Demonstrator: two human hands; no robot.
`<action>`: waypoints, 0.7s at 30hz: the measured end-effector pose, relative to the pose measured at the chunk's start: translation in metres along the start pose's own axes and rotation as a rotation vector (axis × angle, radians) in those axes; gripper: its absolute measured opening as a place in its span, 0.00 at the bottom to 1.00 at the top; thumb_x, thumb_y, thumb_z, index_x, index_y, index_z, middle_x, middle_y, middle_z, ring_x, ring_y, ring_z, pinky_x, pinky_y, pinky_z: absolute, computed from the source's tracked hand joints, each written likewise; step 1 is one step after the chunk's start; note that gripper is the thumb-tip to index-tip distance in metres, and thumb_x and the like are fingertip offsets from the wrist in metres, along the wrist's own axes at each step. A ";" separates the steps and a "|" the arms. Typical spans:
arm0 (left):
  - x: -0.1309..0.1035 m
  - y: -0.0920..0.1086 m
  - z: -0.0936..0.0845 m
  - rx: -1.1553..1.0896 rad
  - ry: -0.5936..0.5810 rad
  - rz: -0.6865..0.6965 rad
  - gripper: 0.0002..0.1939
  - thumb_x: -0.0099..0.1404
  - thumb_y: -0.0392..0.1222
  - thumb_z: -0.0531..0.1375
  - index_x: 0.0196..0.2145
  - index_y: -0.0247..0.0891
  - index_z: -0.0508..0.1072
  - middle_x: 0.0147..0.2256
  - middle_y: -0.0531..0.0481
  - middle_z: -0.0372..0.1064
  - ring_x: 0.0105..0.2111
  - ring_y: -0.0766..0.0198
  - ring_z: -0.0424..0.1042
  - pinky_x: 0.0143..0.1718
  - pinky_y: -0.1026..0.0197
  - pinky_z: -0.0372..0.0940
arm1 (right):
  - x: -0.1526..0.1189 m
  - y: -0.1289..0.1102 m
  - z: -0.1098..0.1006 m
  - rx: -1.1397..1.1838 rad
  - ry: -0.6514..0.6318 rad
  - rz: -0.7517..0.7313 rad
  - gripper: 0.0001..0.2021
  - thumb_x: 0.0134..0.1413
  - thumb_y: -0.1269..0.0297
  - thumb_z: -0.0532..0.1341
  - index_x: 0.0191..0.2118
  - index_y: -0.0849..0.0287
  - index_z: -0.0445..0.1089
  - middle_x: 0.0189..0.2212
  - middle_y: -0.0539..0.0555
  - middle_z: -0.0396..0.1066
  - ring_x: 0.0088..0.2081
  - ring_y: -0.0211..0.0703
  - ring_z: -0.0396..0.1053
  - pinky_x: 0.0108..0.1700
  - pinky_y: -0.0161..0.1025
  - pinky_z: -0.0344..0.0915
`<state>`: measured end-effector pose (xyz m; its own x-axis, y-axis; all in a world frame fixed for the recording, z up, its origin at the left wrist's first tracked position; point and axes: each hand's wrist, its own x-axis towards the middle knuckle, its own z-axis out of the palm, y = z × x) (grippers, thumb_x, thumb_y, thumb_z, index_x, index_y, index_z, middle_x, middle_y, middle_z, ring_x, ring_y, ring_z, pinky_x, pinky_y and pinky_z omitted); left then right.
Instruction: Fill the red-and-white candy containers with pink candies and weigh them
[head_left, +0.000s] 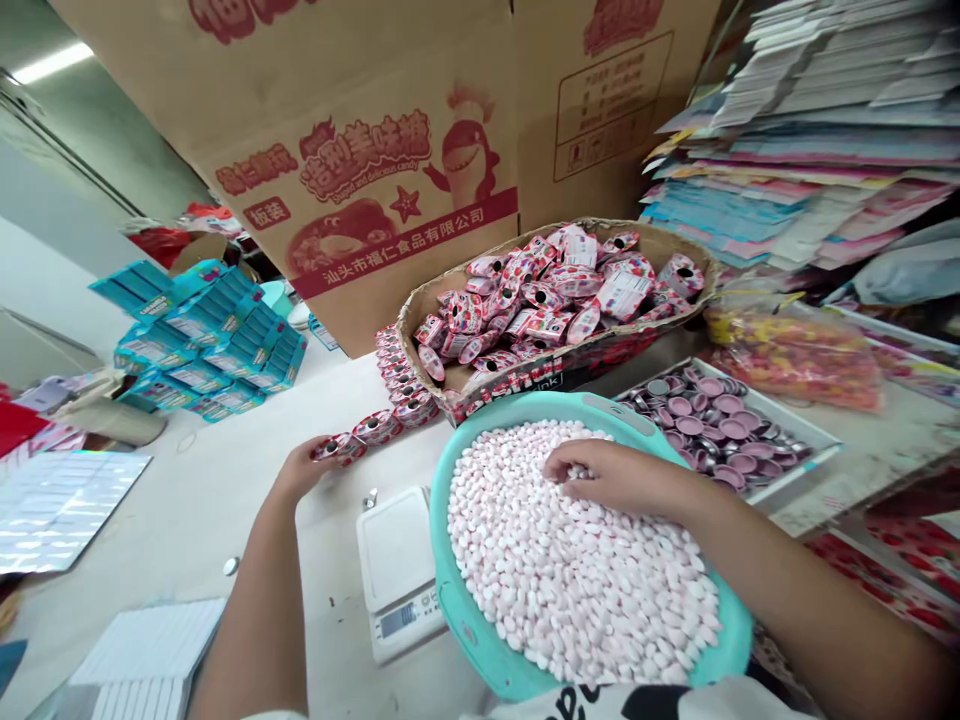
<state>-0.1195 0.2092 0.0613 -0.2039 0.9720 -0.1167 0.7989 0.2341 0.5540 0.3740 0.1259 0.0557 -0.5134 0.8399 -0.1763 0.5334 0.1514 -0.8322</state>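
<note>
My left hand is closed around the near end of a small red-and-white printed candy box with a round hole. That box lies at the front of a row of like boxes on the table. Inside a turquoise basin full of small pale pink candies, my right hand has its fingers curled, with a few candies between thumb and fingers. A white digital scale stands left of the basin, its pan bare; the small display is hard to read.
Behind the basin, a cut-down carton holds many printed boxes. Pink round caps fill a white tray at right, near a bag of yellow-red candies. Teal boxes are stacked at left. A large cardboard carton blocks the back.
</note>
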 end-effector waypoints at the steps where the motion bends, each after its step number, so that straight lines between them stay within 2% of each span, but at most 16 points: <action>1: -0.001 0.000 0.002 -0.008 0.006 0.003 0.29 0.43 0.53 0.70 0.42 0.38 0.77 0.40 0.46 0.79 0.43 0.48 0.75 0.46 0.55 0.69 | 0.000 0.000 0.000 0.000 -0.006 -0.004 0.10 0.49 0.67 0.59 0.38 0.57 0.75 0.41 0.57 0.77 0.46 0.52 0.72 0.52 0.48 0.67; 5: -0.010 0.005 0.006 -0.019 0.072 0.011 0.32 0.46 0.50 0.70 0.48 0.36 0.75 0.45 0.42 0.78 0.45 0.49 0.76 0.47 0.55 0.70 | 0.000 -0.001 0.000 -0.016 -0.009 -0.005 0.11 0.49 0.68 0.58 0.38 0.57 0.75 0.41 0.57 0.77 0.46 0.53 0.72 0.52 0.47 0.67; 8: -0.022 0.023 0.000 0.012 0.221 0.037 0.38 0.49 0.49 0.69 0.57 0.33 0.68 0.53 0.35 0.73 0.53 0.45 0.72 0.51 0.51 0.68 | -0.001 -0.003 -0.001 -0.022 -0.001 -0.003 0.11 0.49 0.68 0.58 0.38 0.57 0.75 0.42 0.57 0.77 0.46 0.52 0.72 0.51 0.46 0.67; 10: -0.028 0.051 -0.005 0.043 0.346 0.109 0.36 0.57 0.52 0.64 0.59 0.32 0.65 0.59 0.33 0.67 0.59 0.46 0.66 0.58 0.48 0.63 | -0.001 -0.004 -0.002 -0.038 -0.007 -0.004 0.11 0.49 0.69 0.59 0.38 0.56 0.75 0.42 0.56 0.77 0.46 0.52 0.72 0.51 0.45 0.67; 12: -0.031 0.094 -0.004 0.079 0.419 0.233 0.28 0.66 0.54 0.55 0.57 0.34 0.66 0.61 0.36 0.64 0.63 0.51 0.61 0.64 0.48 0.55 | 0.000 -0.004 -0.002 -0.066 -0.016 -0.006 0.12 0.49 0.69 0.59 0.40 0.56 0.75 0.42 0.56 0.77 0.46 0.52 0.73 0.50 0.44 0.66; 13: -0.029 0.121 0.000 0.100 0.419 0.302 0.25 0.69 0.53 0.50 0.56 0.35 0.67 0.60 0.37 0.65 0.63 0.53 0.61 0.65 0.49 0.54 | 0.000 -0.003 -0.002 -0.086 -0.024 -0.010 0.12 0.50 0.69 0.60 0.41 0.56 0.76 0.43 0.56 0.77 0.46 0.52 0.73 0.50 0.44 0.66; 15: -0.020 0.178 0.017 0.155 0.334 0.437 0.22 0.71 0.52 0.48 0.53 0.37 0.71 0.57 0.41 0.69 0.60 0.54 0.64 0.64 0.49 0.53 | 0.001 -0.003 -0.002 -0.128 -0.040 -0.018 0.12 0.52 0.68 0.60 0.42 0.56 0.76 0.44 0.56 0.77 0.47 0.52 0.73 0.50 0.44 0.66; 18: 0.009 0.256 0.059 0.277 0.099 0.582 0.16 0.67 0.50 0.58 0.48 0.42 0.76 0.52 0.46 0.74 0.58 0.50 0.66 0.64 0.46 0.52 | 0.002 -0.002 0.000 -0.171 -0.056 -0.023 0.12 0.54 0.67 0.59 0.44 0.57 0.76 0.44 0.57 0.77 0.46 0.52 0.73 0.49 0.44 0.66; 20: 0.032 0.292 0.090 0.373 -0.076 0.617 0.18 0.62 0.50 0.64 0.47 0.38 0.76 0.48 0.41 0.75 0.54 0.47 0.70 0.60 0.43 0.59 | 0.001 -0.004 0.000 -0.183 -0.054 -0.013 0.13 0.54 0.67 0.60 0.45 0.57 0.76 0.45 0.57 0.77 0.46 0.51 0.73 0.48 0.43 0.66; 21: 0.042 0.304 0.104 0.417 -0.163 0.637 0.19 0.62 0.50 0.65 0.48 0.37 0.75 0.48 0.40 0.75 0.51 0.48 0.71 0.57 0.44 0.63 | 0.001 -0.005 -0.001 -0.189 -0.051 -0.008 0.13 0.54 0.67 0.60 0.45 0.57 0.76 0.45 0.57 0.77 0.46 0.51 0.73 0.48 0.43 0.66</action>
<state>0.1734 0.3237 0.1394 0.4257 0.9047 -0.0179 0.8875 -0.4136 0.2032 0.3716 0.1259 0.0599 -0.5489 0.8114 -0.2010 0.6436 0.2569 -0.7210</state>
